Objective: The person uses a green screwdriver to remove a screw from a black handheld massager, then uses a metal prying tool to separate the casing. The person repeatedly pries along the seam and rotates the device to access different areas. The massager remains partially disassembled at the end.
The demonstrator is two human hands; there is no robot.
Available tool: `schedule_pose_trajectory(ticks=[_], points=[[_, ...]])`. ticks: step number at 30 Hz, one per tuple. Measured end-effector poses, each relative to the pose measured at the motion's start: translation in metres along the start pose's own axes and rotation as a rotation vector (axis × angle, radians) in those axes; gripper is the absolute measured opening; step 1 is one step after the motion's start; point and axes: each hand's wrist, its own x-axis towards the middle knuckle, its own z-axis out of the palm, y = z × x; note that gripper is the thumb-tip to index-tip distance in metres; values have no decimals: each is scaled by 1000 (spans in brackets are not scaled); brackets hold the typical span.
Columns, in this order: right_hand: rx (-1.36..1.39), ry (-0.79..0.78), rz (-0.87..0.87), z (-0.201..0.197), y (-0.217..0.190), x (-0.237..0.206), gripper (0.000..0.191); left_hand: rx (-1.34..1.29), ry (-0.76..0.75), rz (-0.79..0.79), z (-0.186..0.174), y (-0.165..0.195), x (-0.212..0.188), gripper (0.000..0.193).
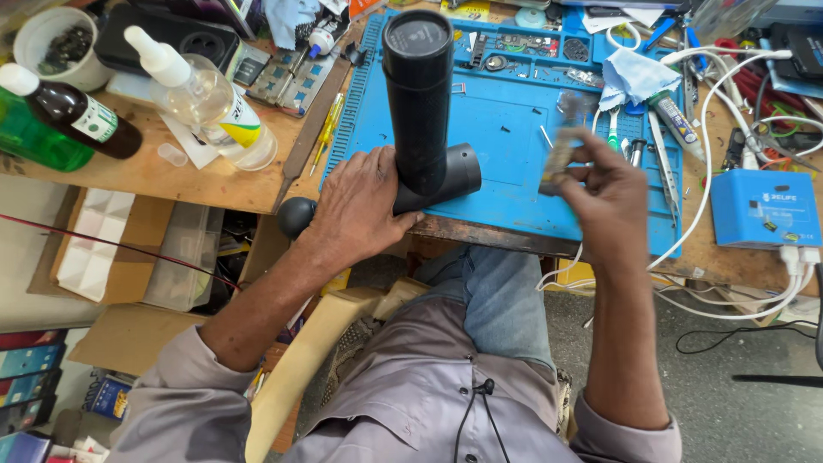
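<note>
Cluttered with tools, bottles and wires, a wooden workbench (171, 171) is covered by a blue rubber mat (506, 146). On the mat's near edge a black T-shaped plastic massage gun (420, 103) is held by the closed left hand (356, 210). Its long handle is pointed far, away from the person. A small blurred part (561, 154) is pinched in the right hand (604, 193).

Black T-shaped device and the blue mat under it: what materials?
Black device: looks like matte hard plastic, with an even dull sheen and moulded round cap; the left hand steadies it. Blue mat: probably silicone or rubber, matte, with moulded ridges and trays.
</note>
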Motion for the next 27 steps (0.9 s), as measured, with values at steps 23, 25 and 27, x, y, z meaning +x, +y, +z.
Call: schedule_pose_trajectory(ticks=[23,25,27], points=[[30,123,-229,72,16,-39,25,-109,-211,-80,-7,-4,7,74],[5,129,-213,74,13,-39,23,-121,-216,-85,-6,-5,7,71],[-2,169,-206,79,9,-38,22,-121,-221,-84,-6,-6,6,71]])
